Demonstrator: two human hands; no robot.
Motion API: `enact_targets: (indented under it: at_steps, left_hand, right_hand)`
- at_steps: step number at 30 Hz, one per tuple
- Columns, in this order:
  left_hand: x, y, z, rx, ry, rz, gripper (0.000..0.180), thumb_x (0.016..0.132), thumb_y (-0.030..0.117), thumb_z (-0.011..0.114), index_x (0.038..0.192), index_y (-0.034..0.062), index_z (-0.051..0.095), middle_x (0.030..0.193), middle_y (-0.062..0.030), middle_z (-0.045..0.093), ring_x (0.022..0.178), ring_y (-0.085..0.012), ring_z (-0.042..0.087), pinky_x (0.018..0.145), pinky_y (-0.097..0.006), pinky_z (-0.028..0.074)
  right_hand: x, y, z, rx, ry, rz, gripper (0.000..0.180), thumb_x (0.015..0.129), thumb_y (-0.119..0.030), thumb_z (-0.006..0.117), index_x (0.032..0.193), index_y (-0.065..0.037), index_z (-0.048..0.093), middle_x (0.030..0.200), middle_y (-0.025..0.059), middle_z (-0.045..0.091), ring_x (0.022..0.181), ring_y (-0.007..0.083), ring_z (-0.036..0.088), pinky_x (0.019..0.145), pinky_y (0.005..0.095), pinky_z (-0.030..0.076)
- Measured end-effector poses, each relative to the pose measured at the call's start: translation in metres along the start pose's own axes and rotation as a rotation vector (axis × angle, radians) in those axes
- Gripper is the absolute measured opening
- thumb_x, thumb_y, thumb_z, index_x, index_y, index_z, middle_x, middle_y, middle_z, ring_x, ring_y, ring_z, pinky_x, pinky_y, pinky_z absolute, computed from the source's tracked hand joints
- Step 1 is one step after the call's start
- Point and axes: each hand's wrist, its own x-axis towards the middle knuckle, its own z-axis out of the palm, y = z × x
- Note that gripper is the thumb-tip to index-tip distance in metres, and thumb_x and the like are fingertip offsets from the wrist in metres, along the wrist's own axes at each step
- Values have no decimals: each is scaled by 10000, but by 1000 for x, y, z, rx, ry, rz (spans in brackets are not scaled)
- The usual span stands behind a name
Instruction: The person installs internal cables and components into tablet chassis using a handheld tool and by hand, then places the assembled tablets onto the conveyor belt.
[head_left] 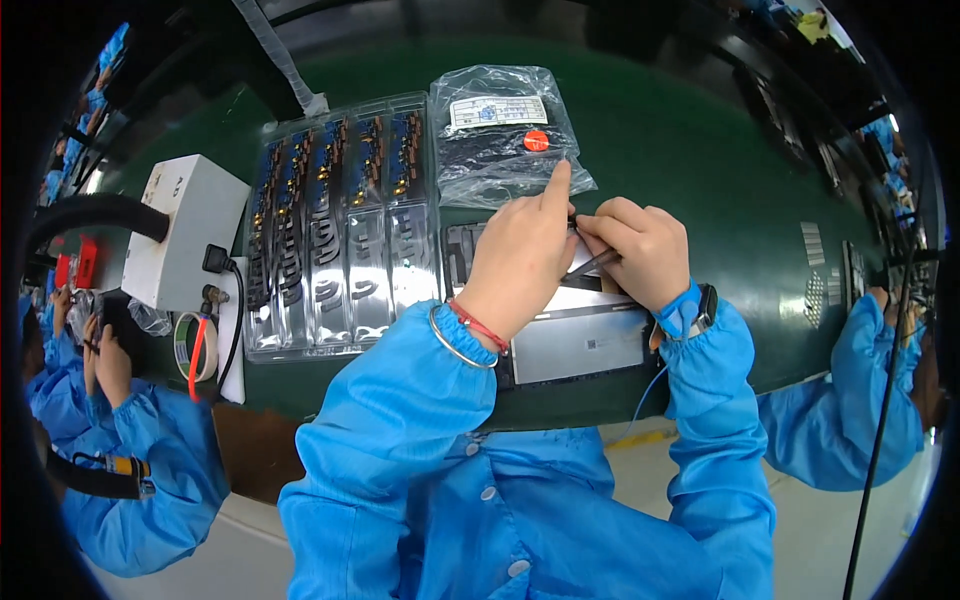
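Pinched tight in the right hand (645, 252), a slim dark tool (592, 266) slants down to the left, right over the flat device (578, 348)! That device lies on the green table (690, 150) just in front of the person, its silver panel showing below both hands. Now the left hand (522, 252), index finger stretched out toward the clear bag (490, 165); its thumb is bent in near the tool, and whether it grips anything, I can't tell. Off to the left sits the clear tray (373, 318), loaded with small parts, and beyond it a white box (180, 230).
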Motion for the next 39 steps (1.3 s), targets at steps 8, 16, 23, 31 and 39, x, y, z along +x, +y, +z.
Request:
enact_targets:
  at_steps: [8, 16, 23, 31, 39]
  left_hand:
    - [1, -1, -3, -89, -33, -106, 596, 727, 49, 618, 1253, 8, 342, 980, -98, 599, 889, -296, 558, 770, -379, 438]
    - [-1, -3, -1, -68, -18, -42, 537, 729, 35, 606, 1214, 21, 376, 977, -95, 599, 921, -288, 554, 795, -378, 428]
    - [-2, 5, -3, 357, -54, 173, 452, 779, 46, 518, 1216, 33, 404, 950, -73, 612, 966, -214, 560, 942, -463, 317]
    - [-4, 21, -5, 515, -100, 223, 479, 707, 59, 539, 1179, 20, 469, 961, -77, 610, 1039, -196, 534, 963, -546, 253]
    - [-12, 18, -9, 469, -94, 225, 325, 734, 64, 492, 1052, 27, 543, 1059, -61, 599, 1019, -195, 547, 941, -585, 259]
  right_hand:
    - [1, -4, -2, -82, -17, -44, 224, 598, -92, 637, 822, -101, 630, 760, -5, 550, 577, 174, 553, 508, 289, 423]
    - [3, -7, -5, 19, -49, 20, 149, 670, -134, 628, 812, -91, 635, 770, 3, 556, 560, 190, 556, 521, 298, 445]
    - [-4, 23, -17, 247, -73, 104, 152, 700, -121, 619, 843, -80, 648, 834, 38, 572, 673, 221, 586, 602, 302, 479]
    - [-39, 73, -47, 416, -259, 407, 265, 646, -21, 684, 906, -48, 640, 806, 63, 550, 721, 187, 547, 631, 263, 441]
    - [-42, 73, -42, 454, -219, 377, 239, 647, 25, 668, 852, -26, 559, 805, 44, 544, 723, 156, 536, 658, 258, 439]
